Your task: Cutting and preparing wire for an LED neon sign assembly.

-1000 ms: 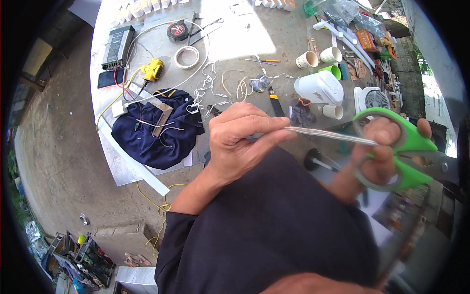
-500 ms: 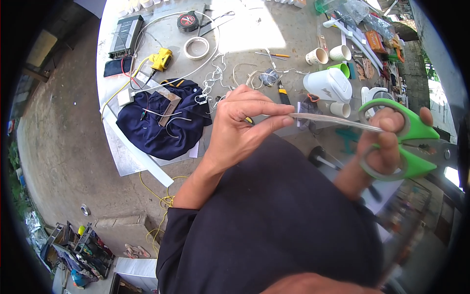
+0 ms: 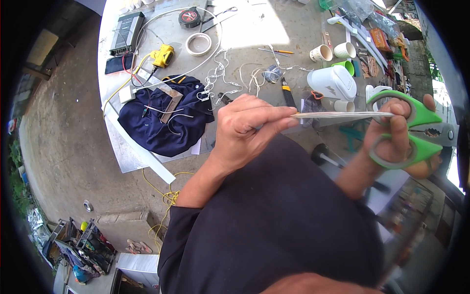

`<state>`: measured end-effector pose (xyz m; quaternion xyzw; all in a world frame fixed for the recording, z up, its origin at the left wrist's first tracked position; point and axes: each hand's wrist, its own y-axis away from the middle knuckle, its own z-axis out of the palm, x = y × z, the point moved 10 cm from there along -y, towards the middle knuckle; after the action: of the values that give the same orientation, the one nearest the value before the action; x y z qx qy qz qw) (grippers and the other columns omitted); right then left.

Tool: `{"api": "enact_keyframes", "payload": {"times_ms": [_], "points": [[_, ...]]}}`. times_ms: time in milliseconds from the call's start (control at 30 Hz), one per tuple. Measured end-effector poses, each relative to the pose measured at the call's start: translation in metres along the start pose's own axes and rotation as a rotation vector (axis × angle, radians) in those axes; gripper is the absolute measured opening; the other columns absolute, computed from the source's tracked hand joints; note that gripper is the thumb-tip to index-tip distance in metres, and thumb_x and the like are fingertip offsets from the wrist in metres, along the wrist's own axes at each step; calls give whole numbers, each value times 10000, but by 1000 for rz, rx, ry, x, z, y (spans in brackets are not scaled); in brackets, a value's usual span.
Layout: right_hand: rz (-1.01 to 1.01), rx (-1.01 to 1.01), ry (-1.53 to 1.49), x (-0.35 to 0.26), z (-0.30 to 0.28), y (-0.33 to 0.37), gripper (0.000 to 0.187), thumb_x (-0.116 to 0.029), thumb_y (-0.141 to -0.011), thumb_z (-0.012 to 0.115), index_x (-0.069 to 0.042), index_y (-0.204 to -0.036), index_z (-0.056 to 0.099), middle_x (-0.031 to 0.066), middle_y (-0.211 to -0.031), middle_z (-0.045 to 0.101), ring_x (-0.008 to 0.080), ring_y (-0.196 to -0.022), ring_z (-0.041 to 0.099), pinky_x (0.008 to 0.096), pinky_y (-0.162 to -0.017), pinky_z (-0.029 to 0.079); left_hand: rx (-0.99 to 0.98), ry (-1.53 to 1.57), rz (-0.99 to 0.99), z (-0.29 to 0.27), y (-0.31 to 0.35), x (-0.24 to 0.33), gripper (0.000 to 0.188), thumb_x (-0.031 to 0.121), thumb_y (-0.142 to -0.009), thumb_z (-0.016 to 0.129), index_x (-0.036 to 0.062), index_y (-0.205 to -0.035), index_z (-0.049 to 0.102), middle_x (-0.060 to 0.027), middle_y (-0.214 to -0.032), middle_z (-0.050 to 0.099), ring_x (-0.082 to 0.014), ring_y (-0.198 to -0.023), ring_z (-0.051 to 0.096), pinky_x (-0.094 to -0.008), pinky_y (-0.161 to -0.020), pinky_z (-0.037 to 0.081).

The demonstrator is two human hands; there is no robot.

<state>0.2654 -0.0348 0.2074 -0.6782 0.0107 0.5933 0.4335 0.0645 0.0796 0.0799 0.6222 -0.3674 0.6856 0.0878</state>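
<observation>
A thin bundle of pale clear-coated wire (image 3: 338, 115) stretches taut and nearly level between my two hands. My left hand (image 3: 249, 120) pinches one end of it between thumb and forefinger. At the other end, the fingers of my right hand (image 3: 390, 130) grip the wire while looped through the handles of green-and-grey scissors (image 3: 425, 128). The scissors' blades point right, away from the wire. Where the wire's ends go inside my fingers is hidden.
Beyond my hands, the table (image 3: 240, 46) bears a white lidded container (image 3: 333, 83), paper cups (image 3: 320, 53), a tape roll (image 3: 198, 44), a tape measure (image 3: 189, 17) and tangled white wire with small modules (image 3: 221, 73). Dark blue cloth (image 3: 166, 117) lies at the left.
The wire has gone from slightly sagging and slanted to straight and level. My right hand with the scissors has shifted a little right and up; the left hand has barely moved.
</observation>
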Motion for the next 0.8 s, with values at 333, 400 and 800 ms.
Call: {"api": "enact_keyframes", "payload": {"times_ms": [333, 400, 800], "points": [[273, -138, 181, 66, 21, -24, 507, -4, -848, 728, 90, -1306, 532, 112, -899, 708, 114, -738, 621, 225, -685, 482, -361, -73, -192, 19, -7, -21, 154, 65, -807, 817, 97, -957, 821, -40, -838, 725, -170, -928, 636, -335, -785, 483], [352, -204, 201, 78, 33, -30, 531, 7, -848, 694, 116, -1332, 505, 142, -966, 707, 132, -775, 625, 245, -766, 489, -420, -114, -149, 21, -15, -17, 127, 80, -823, 807, 78, -950, 816, -58, -804, 710, -192, -810, 657, -339, -724, 499], [415, -382, -2, 66, 107, -67, 522, -6, -816, 766, 52, -1291, 559, 19, -863, 628, 94, -705, 622, 195, -631, 482, -594, 282, -437, 17, -23, -21, 121, 119, -900, 773, 9, -950, 769, -44, -855, 754, -76, -723, 660, -247, -602, 512]]}}
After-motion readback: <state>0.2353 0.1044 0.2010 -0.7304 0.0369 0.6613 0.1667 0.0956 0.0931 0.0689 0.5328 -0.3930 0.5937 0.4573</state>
